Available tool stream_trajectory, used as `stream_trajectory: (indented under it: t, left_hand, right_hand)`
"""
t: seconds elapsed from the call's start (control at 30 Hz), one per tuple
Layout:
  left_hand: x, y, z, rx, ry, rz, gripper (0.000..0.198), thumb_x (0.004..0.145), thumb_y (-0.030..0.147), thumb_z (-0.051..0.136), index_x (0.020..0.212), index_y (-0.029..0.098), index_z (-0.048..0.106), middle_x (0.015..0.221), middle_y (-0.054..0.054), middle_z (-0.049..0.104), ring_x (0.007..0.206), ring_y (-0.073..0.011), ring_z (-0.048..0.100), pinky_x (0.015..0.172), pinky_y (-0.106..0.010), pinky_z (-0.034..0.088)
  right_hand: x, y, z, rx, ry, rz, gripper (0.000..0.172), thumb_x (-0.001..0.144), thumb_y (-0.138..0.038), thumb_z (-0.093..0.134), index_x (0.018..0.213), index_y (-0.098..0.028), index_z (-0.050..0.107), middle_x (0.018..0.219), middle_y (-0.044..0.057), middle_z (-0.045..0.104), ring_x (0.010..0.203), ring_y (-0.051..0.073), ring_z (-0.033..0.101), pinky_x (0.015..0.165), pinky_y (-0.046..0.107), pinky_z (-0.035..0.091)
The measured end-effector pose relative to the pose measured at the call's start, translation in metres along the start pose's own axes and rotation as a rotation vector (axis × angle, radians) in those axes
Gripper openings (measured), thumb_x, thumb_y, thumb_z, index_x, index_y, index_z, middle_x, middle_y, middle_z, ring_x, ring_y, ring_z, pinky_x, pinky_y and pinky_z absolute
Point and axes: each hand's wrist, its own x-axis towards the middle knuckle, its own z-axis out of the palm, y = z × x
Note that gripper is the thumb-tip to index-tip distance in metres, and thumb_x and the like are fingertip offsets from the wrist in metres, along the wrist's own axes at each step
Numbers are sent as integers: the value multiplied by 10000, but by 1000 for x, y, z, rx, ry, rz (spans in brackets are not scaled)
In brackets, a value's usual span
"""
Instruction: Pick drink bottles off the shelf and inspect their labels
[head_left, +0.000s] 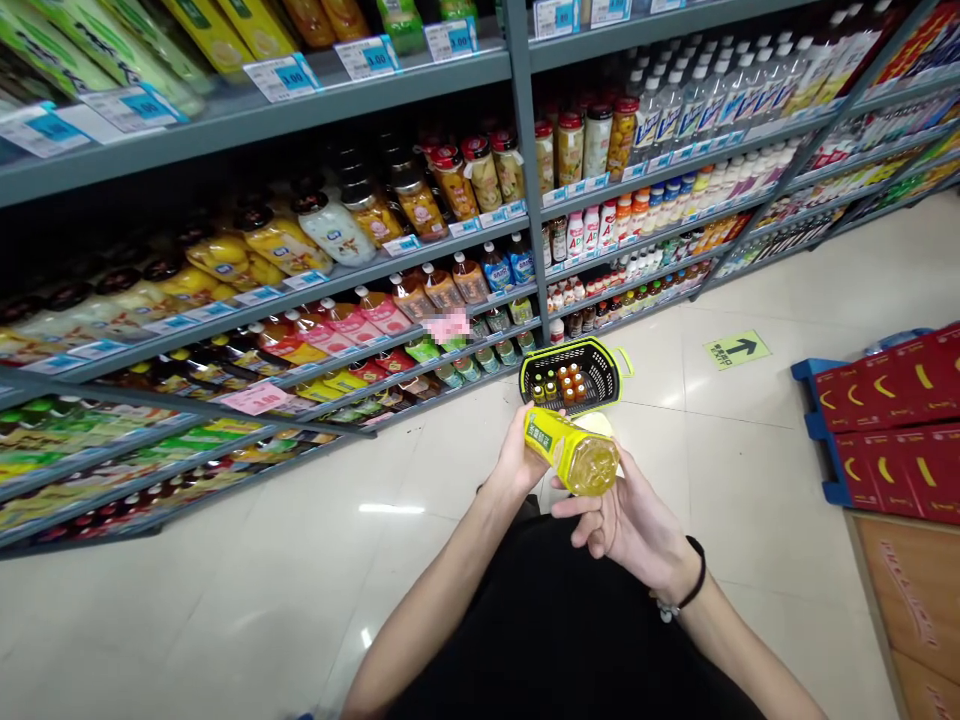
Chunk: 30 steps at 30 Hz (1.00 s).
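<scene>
The left hand (pixel 516 458) wraps snugly around one end of a yellow bottle (pixel 574 450), up off the floor (pixel 435 560) on the near side of a black basket (pixel 606 375). The right hand (pixel 634 525) is at the bottle's bottom, fingers bent, but I cannot tell if it grips. Little bottles (pixel 568 387) stand toward the basket's left edge.

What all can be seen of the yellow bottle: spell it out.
The yellow bottle looks like clear plastic, yellow within, its yellow label bearing a green panel. It tilts above the floor, base toward the camera; no cap shows. The left hand grips its far end; the right hand is at the base, fingers spread.
</scene>
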Motion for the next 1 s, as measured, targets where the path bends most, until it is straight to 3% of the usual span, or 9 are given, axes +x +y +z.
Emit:
stream_trajectory:
  t: [0.17,0.33,0.43,0.5,0.6,0.7,0.8,0.9,1.0]
  left_hand:
    - [3,-1,-7,39,11,-4,413,961,501,605,947,115,752,817,-107,762,697,-217,711,707,-336,603]
    - [-1,9,-8,45,-56,96,398,960,489,621,1012,113,739,936,-105,790,800,-203,747,804,-320,626]
    - [-7,21,-3,101,-111,230,403,983,497,584,1048,125,725,1055,-120,801,917,-211,768,899,-339,630]
    - [-12,30,0,178,-167,342,453,968,550,591,1059,128,728,1077,-132,801,962,-228,767,923,-364,629]
    - [-21,42,-2,393,-301,494,544,902,647,650,1086,144,744,1093,-139,798,1004,-271,751,912,-405,628]
    - [-31,51,-12,732,-352,616,587,909,696,636,1146,174,759,1212,-137,771,1091,-295,715,936,-406,600]
    - [-37,56,-25,1163,-320,658,585,969,670,595,1267,194,757,1346,-128,715,1138,-280,680,938,-352,555]
    - [-38,54,-33,1464,-295,626,512,981,569,652,1329,207,745,1389,-125,691,1189,-281,663,956,-337,533]
    - [-27,44,-38,1625,-273,593,474,940,501,738,1308,204,763,1364,-123,717,1188,-285,688,965,-336,553]
  right_hand:
    - [3,3,-2,36,31,3,1108,1066,-708,-54,1105,50,753,971,280,796,759,273,820,564,282,640]
    - [3,5,-19,-65,-70,18,1065,1075,-714,-11,1156,15,762,1037,266,797,879,285,827,677,302,659]
    - [3,9,-37,-216,-122,6,909,1048,-791,304,1202,-19,758,1038,260,801,920,297,824,768,320,660]
    - [3,12,-49,-339,-95,-68,765,988,-746,572,1261,-51,737,1064,243,804,942,306,820,825,355,658]
    - [8,18,-67,-499,-2,-218,640,888,-541,832,1357,-130,688,1193,188,784,1057,310,790,922,425,643]
    - [21,21,-94,-601,121,-343,872,719,-380,976,1481,-205,590,1405,144,680,1277,303,685,1073,441,583]
    - [38,19,-130,-826,261,-498,1019,703,-328,954,1591,-261,459,1517,136,550,1363,307,601,1059,438,591]
    - [54,7,-167,-1207,350,-677,807,810,-279,825,1547,-240,497,1486,137,531,1370,298,567,1107,457,552]
    - [73,-5,-197,-1506,425,-714,641,852,-203,730,1454,-204,509,1424,132,554,1338,267,583,1180,442,485]
